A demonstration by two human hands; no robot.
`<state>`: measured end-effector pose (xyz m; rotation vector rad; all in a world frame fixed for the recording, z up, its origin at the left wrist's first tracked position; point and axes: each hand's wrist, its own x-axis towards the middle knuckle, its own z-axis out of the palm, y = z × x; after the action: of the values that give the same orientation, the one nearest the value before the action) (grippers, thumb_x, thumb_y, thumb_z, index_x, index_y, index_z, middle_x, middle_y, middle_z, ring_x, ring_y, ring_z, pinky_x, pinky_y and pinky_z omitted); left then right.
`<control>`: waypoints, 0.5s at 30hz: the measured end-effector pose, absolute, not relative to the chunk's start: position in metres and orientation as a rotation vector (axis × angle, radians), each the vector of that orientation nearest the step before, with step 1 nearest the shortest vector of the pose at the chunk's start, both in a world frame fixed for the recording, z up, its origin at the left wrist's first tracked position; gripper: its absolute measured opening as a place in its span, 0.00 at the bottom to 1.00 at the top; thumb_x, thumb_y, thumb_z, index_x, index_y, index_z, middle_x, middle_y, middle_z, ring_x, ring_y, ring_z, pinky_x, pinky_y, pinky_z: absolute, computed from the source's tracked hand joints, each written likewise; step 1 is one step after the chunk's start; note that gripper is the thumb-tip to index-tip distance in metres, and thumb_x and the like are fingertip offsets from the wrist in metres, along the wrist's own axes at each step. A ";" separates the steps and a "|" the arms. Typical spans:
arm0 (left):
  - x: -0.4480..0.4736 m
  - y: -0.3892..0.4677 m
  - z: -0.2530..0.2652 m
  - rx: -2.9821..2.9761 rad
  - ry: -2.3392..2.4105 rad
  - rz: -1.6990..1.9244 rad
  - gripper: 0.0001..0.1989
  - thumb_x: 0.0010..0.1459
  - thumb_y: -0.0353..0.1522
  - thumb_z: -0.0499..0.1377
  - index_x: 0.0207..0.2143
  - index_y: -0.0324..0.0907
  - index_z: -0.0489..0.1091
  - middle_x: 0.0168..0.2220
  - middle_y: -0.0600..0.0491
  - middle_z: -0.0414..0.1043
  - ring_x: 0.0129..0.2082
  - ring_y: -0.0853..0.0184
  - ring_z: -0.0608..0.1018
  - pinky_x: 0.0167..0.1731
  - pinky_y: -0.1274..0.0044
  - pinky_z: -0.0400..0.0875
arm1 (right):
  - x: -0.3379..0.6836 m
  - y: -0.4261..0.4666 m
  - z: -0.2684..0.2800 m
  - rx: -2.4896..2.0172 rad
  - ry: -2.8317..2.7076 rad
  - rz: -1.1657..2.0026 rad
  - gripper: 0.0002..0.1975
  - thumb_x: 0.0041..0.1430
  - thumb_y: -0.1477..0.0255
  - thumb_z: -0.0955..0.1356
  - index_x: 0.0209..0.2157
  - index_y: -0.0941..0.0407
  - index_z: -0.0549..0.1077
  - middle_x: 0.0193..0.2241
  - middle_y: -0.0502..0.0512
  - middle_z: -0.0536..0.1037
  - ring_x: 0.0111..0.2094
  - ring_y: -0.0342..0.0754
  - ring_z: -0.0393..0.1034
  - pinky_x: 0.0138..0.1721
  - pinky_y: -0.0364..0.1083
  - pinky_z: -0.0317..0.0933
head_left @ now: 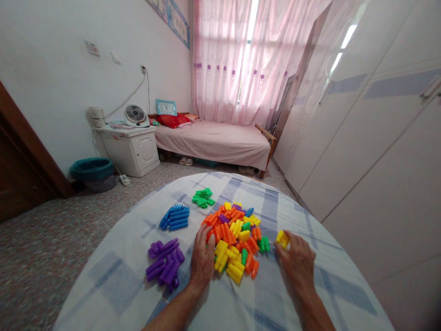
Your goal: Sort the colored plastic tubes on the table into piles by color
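Observation:
A mixed pile of plastic building pieces, tube-shaped and mostly orange (227, 233) and yellow (235, 270), lies mid-table with a few green, purple and blue ones among them. My left hand (203, 253) rests against the pile's left edge, fingers stretched and slightly apart, with no piece visible in its grasp. To the right of the pile, my right hand (298, 253) pinches some yellow pieces (282, 238) between thumb and fingers, at or just above the cloth. Left of my left hand sits a purple group (167, 264). Beyond it are a blue group (175, 217) and a green group (203, 197).
A blue-and-white checked cloth (113, 280) covers the rounded table. Past the table stand a bed (220, 140) and a white cabinet (132, 149) with a fan (136, 115). A teal-rimmed bin (92, 169) is at left; tall wardrobe doors (358, 151) line the right.

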<state>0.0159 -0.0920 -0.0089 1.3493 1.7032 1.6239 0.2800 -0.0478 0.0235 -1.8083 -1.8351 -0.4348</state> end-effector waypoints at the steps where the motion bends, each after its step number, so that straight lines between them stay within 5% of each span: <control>1: 0.015 -0.092 -0.008 1.358 1.708 1.633 0.19 0.63 0.39 0.46 0.51 0.40 0.66 0.58 0.45 0.61 0.60 0.61 0.62 0.62 0.64 0.53 | 0.284 -0.049 0.025 -1.858 -1.797 -0.501 0.17 0.57 0.66 0.62 0.45 0.59 0.70 0.39 0.61 0.75 0.43 0.56 0.66 0.44 0.53 0.55; 15: 0.011 -0.088 -0.007 1.365 1.749 1.627 0.19 0.63 0.38 0.45 0.50 0.41 0.66 0.56 0.45 0.64 0.58 0.62 0.64 0.61 0.64 0.55 | 0.286 -0.036 0.018 -1.735 -1.809 -0.381 0.20 0.57 0.65 0.60 0.49 0.58 0.68 0.49 0.64 0.72 0.55 0.60 0.59 0.53 0.59 0.54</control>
<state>0.0105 -0.0880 -0.0074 1.3655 1.7494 1.6268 0.2859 -0.0365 0.0185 -1.7351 -1.8093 -0.3812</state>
